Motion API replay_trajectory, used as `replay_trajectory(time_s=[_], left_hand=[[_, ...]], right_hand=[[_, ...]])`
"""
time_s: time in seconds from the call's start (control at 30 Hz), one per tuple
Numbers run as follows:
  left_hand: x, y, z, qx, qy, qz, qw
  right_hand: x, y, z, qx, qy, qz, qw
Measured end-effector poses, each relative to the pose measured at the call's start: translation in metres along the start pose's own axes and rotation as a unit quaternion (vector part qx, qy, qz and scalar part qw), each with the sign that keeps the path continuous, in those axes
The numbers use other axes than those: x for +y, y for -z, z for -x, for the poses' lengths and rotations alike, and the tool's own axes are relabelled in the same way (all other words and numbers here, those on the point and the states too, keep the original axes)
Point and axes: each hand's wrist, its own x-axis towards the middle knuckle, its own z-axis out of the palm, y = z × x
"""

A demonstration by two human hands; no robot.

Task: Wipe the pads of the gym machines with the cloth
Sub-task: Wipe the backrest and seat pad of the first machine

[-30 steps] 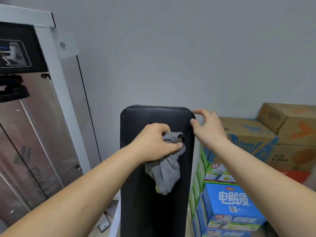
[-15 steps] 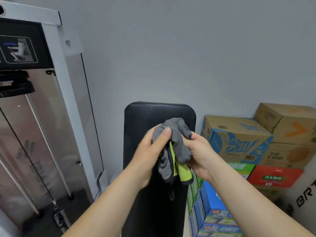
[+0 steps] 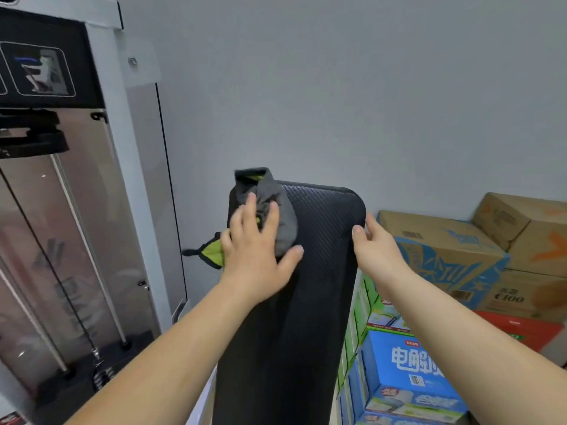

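Note:
A tall black textured back pad (image 3: 310, 286) stands upright in the middle of the view. A grey cloth with a lime-green underside (image 3: 277, 210) lies bunched over the pad's top left corner, one green corner hanging off the left edge. My left hand (image 3: 256, 256) lies flat on the cloth with spread fingers and presses it against the pad. My right hand (image 3: 376, 250) holds the pad's upper right edge, thumb on the front face and fingers curled behind it.
To the left stands a weight-stack machine (image 3: 61, 210) with a white frame and a clear shield. Stacked cardboard boxes (image 3: 445, 243) and blue cartons (image 3: 411, 372) fill the right side beside the pad. A grey wall rises behind.
Both hands were bunching the cloth in front of the pad. Now my left hand has spread flat over it at the top left corner, and my right hand has moved to the pad's right edge.

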Motion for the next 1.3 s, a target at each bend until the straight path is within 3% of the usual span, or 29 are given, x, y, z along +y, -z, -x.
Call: replay_trajectory(time_s=[0.07, 0.17, 0.33, 0.37, 0.5, 0.57, 0.63, 0.7, 0.77, 0.8, 0.83, 0.9, 0.97, 1.0, 1.07, 1.13, 1.2, 1.3], left_hand=[[-0.009, -0.017, 0.006, -0.028, -0.028, -0.047, 0.998], [-0.031, -0.019, -0.001, 0.089, -0.061, -0.075, 0.991], [0.013, -0.068, 0.005, 0.155, 0.045, 0.007, 0.987], [0.027, -0.083, 0.014, 0.158, 0.014, 0.007, 0.987], [0.039, -0.113, 0.037, 0.098, -0.272, -0.071, 0.955], [0.020, -0.094, 0.018, 0.106, -0.323, -0.101, 0.935], [-0.007, -0.066, -0.004, 0.156, -0.256, -0.107, 0.948], [-0.028, -0.045, -0.019, 0.195, -0.122, -0.078, 0.970], [-0.024, -0.049, -0.011, 0.200, -0.014, -0.037, 0.979], [-0.016, -0.059, 0.002, 0.192, 0.002, -0.018, 0.981], [-0.008, -0.072, 0.019, 0.176, -0.016, -0.011, 0.984], [-0.001, -0.100, 0.054, 0.128, -0.144, -0.024, 0.981], [-0.009, -0.107, 0.064, 0.077, -0.287, -0.077, 0.952], [-0.010, -0.101, 0.053, 0.081, -0.317, -0.096, 0.940], [0.004, -0.082, 0.015, 0.139, -0.282, -0.116, 0.942], [0.034, -0.058, -0.031, 0.199, -0.187, -0.094, 0.958], [0.063, -0.048, -0.061, 0.195, -0.112, -0.073, 0.972], [0.086, -0.068, -0.052, 0.182, -0.131, -0.061, 0.973]], right_hand=[[0.010, -0.002, -0.009, 0.007, 0.000, 0.007, 1.000], [0.021, 0.000, -0.012, -0.014, -0.018, -0.020, 1.000], [0.033, -0.011, -0.020, 0.007, -0.022, 0.008, 1.000], [0.035, -0.012, -0.021, 0.007, -0.016, 0.009, 1.000], [0.037, -0.003, -0.022, -0.032, -0.045, -0.020, 0.998], [0.038, 0.003, -0.023, -0.060, -0.065, -0.045, 0.995], [0.037, 0.005, -0.022, -0.073, -0.078, -0.050, 0.993], [0.035, 0.004, -0.022, -0.071, -0.071, -0.048, 0.994], [0.036, 0.002, -0.022, -0.071, -0.064, -0.046, 0.994], [0.034, 0.001, -0.021, -0.073, -0.065, -0.050, 0.994], [0.035, 0.000, -0.021, -0.074, -0.066, -0.050, 0.994], [0.035, -0.001, -0.020, -0.079, -0.074, -0.046, 0.993], [0.035, -0.001, -0.022, -0.083, -0.079, -0.046, 0.992], [0.036, 0.000, -0.022, -0.085, -0.082, -0.050, 0.992], [0.038, 0.003, -0.024, -0.087, -0.085, -0.056, 0.991], [0.037, 0.004, -0.025, -0.092, -0.089, -0.062, 0.990], [0.036, 0.009, -0.027, -0.109, -0.088, -0.067, 0.988], [0.042, 0.018, -0.028, -0.155, -0.118, -0.134, 0.972]])
